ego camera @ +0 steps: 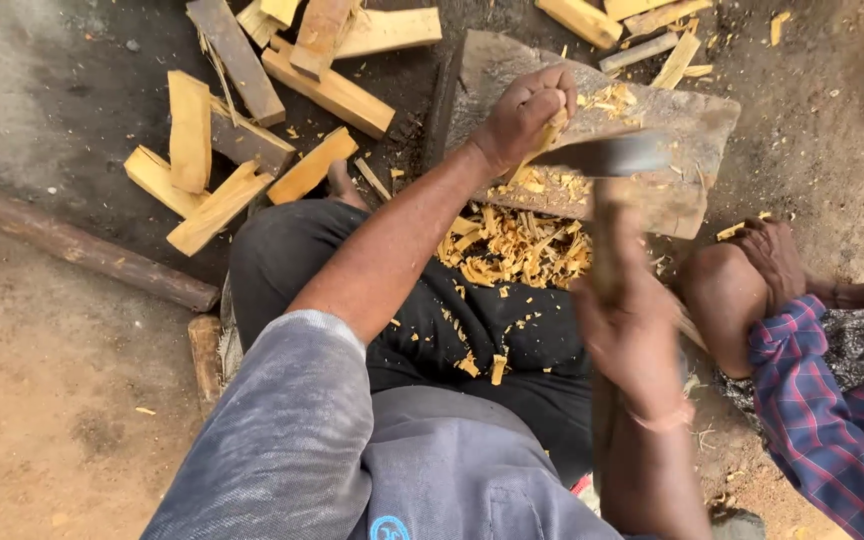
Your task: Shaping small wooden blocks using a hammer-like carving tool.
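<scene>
1. left hand (pixel 527 110) is curled tight around a thin strip of wood (pixel 549 135), holding it up on the chopping block (pixel 687 130). the fingers sit right beside where the blade lands, so one stray chop could catch a knuckle.
2. right hand (pixel 632 325) is fisted around the handle of the hatchet (pixel 607 155), and the whole thing is motion-blurred. a glancing hit could skid off that skinny strip.
3. shavings (pixel 512 245) are heaped on the block's near edge and over the lap, so the strip might slide on loose bits.
4. another person's hand (pixel 774 262) and knee rest just beside the block on the right, close enough for flying chips or a slipped blade.
5. cut sticks (pixel 252 150) lie scattered on the left.
</scene>
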